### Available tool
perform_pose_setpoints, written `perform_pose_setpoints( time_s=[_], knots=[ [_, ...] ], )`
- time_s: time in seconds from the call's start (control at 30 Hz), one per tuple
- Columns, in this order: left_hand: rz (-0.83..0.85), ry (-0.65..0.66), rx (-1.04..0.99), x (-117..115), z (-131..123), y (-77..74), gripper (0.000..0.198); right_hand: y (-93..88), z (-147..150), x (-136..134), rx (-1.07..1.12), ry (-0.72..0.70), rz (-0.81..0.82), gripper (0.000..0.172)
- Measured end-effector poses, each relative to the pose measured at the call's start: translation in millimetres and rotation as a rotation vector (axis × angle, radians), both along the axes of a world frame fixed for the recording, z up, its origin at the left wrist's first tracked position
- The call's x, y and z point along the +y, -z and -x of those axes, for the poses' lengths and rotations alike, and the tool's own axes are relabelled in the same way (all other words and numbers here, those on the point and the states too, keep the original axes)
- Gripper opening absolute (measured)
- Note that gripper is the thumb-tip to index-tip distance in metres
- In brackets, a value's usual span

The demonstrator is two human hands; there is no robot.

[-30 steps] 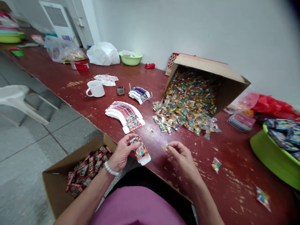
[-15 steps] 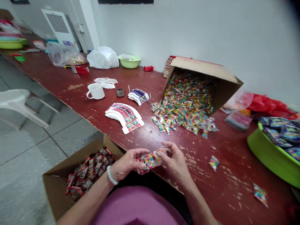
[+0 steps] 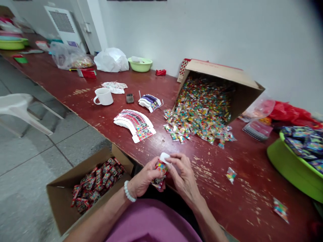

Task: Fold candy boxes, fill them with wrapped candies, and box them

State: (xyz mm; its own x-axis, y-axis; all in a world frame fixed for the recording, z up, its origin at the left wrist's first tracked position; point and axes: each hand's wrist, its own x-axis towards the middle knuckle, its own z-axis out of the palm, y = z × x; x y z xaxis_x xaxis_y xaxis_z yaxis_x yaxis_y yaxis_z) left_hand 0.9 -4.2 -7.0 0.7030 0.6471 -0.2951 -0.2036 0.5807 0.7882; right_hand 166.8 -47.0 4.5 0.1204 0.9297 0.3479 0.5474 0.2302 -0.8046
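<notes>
Holding printed carton (image 3: 160, 170), left hand (image 3: 144, 177) around, right hand (image 3: 183, 175) at flap (image 3: 164, 157)

the right hand (image 3: 185, 178) has table (image 3: 214, 174) room beside it; a pile of small packs (image 3: 199, 121) lies farther ahead.

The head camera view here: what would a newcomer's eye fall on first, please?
A tipped cardboard box at the back of the red table stands out first, with colourful small packets spilling from it. Nearer, the left hand and right hand hold a small printed carton, and a green tub sits at the right.
</notes>
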Motion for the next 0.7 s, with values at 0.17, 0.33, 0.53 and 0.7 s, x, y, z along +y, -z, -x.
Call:
perform_pose_setpoints(
  time_s=[0.17,0.33,0.53,0.7],
  knots=[
    [0.269,-0.128,-0.036,4.8,-1.8,-4.2,0.047,10.5,5.5,-4.7,0.212,0.105,0.055,0.014],
    [0.344,-0.251,-0.012,3.4,-4.7,-2.2,0.029,12.8,19.0,-7.8,0.339,-0.017,0.098,0.015],
    [0.185,-0.309,0.034,-5.2,-5.1,-1.0,0.036,10.6,16.5,1.1,0.552,-0.066,0.248,0.022],
    [0.156,-0.275,0.050,-7.1,-4.9,-3.8,0.041,11.4,12.6,6.1,0.678,-0.106,0.386,0.040]
  ],
)
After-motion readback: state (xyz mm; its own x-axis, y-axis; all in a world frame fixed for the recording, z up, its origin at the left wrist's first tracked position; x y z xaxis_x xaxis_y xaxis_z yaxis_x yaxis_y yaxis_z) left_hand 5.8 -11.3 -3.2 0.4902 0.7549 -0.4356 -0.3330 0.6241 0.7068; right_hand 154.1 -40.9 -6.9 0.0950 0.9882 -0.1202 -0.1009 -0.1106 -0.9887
